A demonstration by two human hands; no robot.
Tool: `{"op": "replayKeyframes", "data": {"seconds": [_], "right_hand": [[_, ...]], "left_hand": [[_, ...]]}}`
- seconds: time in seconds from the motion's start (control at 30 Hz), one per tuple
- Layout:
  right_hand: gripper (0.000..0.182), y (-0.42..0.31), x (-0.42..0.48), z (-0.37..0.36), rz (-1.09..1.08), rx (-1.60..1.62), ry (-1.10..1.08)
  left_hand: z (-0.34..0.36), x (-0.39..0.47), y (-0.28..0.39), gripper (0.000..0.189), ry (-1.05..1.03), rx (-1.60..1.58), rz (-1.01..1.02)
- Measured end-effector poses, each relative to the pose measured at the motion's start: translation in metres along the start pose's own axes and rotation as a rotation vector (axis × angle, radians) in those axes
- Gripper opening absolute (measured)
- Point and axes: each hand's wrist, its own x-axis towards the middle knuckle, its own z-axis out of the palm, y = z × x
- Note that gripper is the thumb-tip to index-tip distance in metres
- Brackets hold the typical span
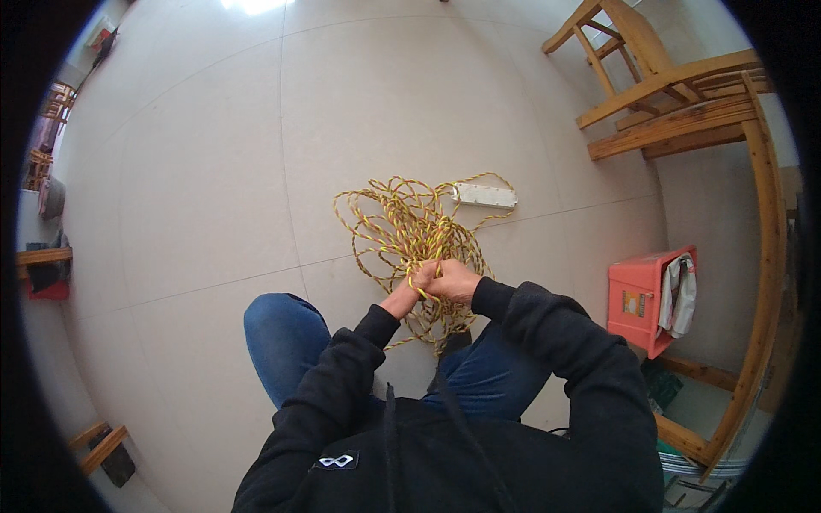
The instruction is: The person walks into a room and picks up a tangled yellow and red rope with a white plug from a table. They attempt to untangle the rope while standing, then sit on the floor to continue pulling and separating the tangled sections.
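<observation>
A long red-and-yellow twisted cord (410, 224) is gathered in loose loops in front of me, above and on the tiled floor. My left hand (410, 288) grips the bundle near its lower middle, with a strand passing around it. Close against it, my right hand (454, 281) has its fingers curled around part of the cord. Strands partly hide the fingers of both hands. Beyond the loops, to the right, a white power strip (486, 195) lies on the floor, with the cord running by its ends.
At the right stand a wooden chair (641, 58) and a wooden table frame (763, 256). A pink plastic bin (632, 288) with a white bag in it lies near that frame. Wooden furniture parts (106, 445) show at the left rim. My knees flank the cord.
</observation>
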Motion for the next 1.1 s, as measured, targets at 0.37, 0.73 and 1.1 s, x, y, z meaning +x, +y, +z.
{"op": "replayKeyframes", "data": {"seconds": [0.37, 0.73, 1.1], "right_hand": [[0.01, -0.033, -0.028, -0.001, -0.047, 0.715, 0.481], [0.011, -0.029, -0.047, -0.005, -0.315, 1.002, 0.402], [0.017, -0.109, -0.085, -0.018, -0.004, 0.746, -0.153]], "left_hand": [[-0.03, -0.025, -0.016, 0.041, 0.555, -0.63, 0.119], [-0.066, -0.094, -0.017, 0.031, 0.225, -1.16, 0.024], [-0.119, -0.11, -0.058, 0.023, 1.025, 0.289, 0.244]]}}
